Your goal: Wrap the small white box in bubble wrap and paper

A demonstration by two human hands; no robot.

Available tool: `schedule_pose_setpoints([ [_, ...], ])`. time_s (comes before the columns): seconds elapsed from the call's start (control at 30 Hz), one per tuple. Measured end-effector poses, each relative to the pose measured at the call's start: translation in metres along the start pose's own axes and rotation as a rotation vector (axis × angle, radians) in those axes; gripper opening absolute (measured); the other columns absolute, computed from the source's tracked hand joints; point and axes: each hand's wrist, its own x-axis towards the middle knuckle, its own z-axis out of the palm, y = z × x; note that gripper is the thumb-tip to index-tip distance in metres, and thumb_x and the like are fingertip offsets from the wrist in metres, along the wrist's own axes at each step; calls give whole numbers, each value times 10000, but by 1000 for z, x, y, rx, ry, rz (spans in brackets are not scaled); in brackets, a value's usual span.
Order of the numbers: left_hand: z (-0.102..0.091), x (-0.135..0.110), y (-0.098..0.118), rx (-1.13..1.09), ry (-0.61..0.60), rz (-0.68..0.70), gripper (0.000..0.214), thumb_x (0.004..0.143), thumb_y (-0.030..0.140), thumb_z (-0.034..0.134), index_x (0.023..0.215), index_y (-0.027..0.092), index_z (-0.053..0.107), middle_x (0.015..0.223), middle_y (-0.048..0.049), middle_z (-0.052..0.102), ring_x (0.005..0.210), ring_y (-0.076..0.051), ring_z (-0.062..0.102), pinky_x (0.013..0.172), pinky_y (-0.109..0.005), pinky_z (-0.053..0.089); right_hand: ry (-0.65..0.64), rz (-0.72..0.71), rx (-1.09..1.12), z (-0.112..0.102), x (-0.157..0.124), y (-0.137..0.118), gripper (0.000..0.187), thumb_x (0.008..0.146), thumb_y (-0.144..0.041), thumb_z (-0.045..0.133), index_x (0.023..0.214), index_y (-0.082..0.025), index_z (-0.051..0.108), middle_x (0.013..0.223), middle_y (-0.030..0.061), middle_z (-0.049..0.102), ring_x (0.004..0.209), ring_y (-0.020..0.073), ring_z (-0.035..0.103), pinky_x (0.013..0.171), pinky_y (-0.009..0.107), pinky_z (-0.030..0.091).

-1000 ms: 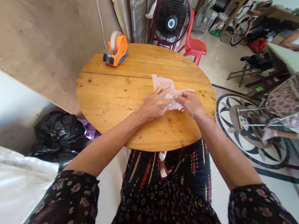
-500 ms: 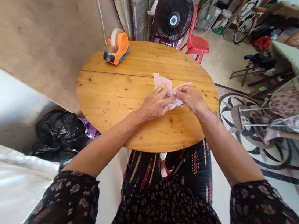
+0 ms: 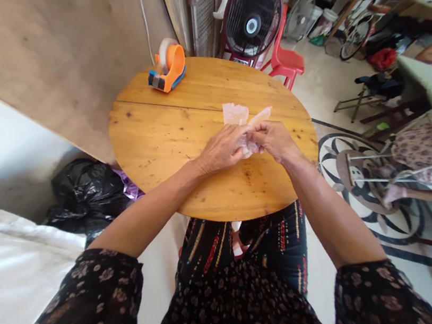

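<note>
One crumpled plastic sheet [image 3: 235, 112] right of mid-table [image 3: 164, 137], seemingly mid-gathering: right hand [image 3: 275, 140] pinching, left hand [image 3: 221, 148] overlying, grip unclear; steady hold likely needed next.

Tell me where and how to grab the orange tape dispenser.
Probably grip the tape dispenser by its rounded orange end, coming from the right. That end points away from the dark front end, which faces left and toward the wearer, and a wooden panel stands on the left.

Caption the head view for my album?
Right hand pinches a pink sheet, left hand touching it; table beneath, tape dispenser beyond.
</note>
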Motion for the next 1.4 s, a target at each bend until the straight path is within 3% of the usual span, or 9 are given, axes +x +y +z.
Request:
schedule_pose_setpoints([
  [0.13, -2, 0, 0, -45, -6, -1, 668, 782, 119, 521, 1444, 167, 438, 1358, -112, 617, 1243, -243, 569, 1050, -379, 465, -7, -43, 34, 0, -3, 1, 66, 706, -187, 660, 694, -167, 598, 544, -26, 595, 442, 88, 522, 411, 202, 375],
  [0.3, 2, 0, -6, -77, -20, 1, 731, 790, 130, 529, 1502, 156, 370, 1498, -118, 517, 1346, -232, 515, 1124, -372, 428, -16, -38, -7, 1, -5, 1, 34, 715, -179, 635, 700, -166, 608, 530, -23, 594, 437, 90, 514, 406, 203, 368],
  [0.53, 2, 2, -7, -159, 22, 72, 680, 833, 164, 530, 1496, 177, 378, 1457, -124, 551, 1344, -238, 527, 1127, -403, 428, -106, -39, -134, -3, -6, -13, 97, 769, -147, 573, 757, -144, 669, 618, 19, 639, 516, 105, 561, 430, 201, 375],
  [0.73, 2, 2, -6, -150, 38, 77, 605, 859, 195, 547, 1451, 193, 423, 1430, -133, 561, 1327, -248, 529, 1093, -420, 451, -252, -55, -202, -9, -6, -16, 223, 719, -110, 573, 904, -115, 696, 681, 28, 650, 580, 120, 567, 511, 224, 433],
  [0.87, -3, 0, -1, -51, 57, 37, 521, 845, 190, 559, 1362, 194, 495, 1337, -124, 600, 1255, -241, 557, 1050, -398, 469, -256, -154, -404, -6, -2, -11, 299, 687, -98, 542, 943, -109, 697, 736, 28, 651, 636, 137, 570, 574, 246, 433],
  [1.03, -11, -7, 11, 72, 49, -159, 341, 835, 226, 575, 1173, 182, 575, 1129, -103, 640, 1027, -225, 616, 864, -347, 514, -192, -265, -665, -1, -1, -11, 320, 707, -123, 544, 979, -120, 711, 767, 33, 669, 689, 151, 569, 631, 259, 408],
  [1.27, -14, -9, 16, -29, 34, -243, 166, 784, 158, 554, 940, 192, 597, 985, -54, 668, 839, -169, 603, 747, -287, 476, -262, -292, -747, -2, -8, -22, 383, 725, -91, 542, 1081, -142, 674, 778, 29, 703, 669, 154, 582, 635, 260, 397],
  [1.37, -9, -4, 16, -68, 82, -274, 59, 833, 242, 577, 835, 185, 592, 890, -39, 661, 785, -155, 588, 715, -281, 461, -293, -271, -724, -3, -9, -25, 518, 697, -53, 545, 1199, -150, 632, 854, 45, 736, 731, 175, 629, 673, 261, 429],
  [1.4, -7, -3, 17, -67, 91, -291, 119, 852, 290, 589, 797, 184, 586, 853, -33, 652, 763, -150, 580, 703, -281, 454, -296, -270, -719, -4, -8, -26, 547, 686, -44, 546, 1217, -153, 625, 882, 52, 743, 757, 184, 639, 684, 264, 436],
])
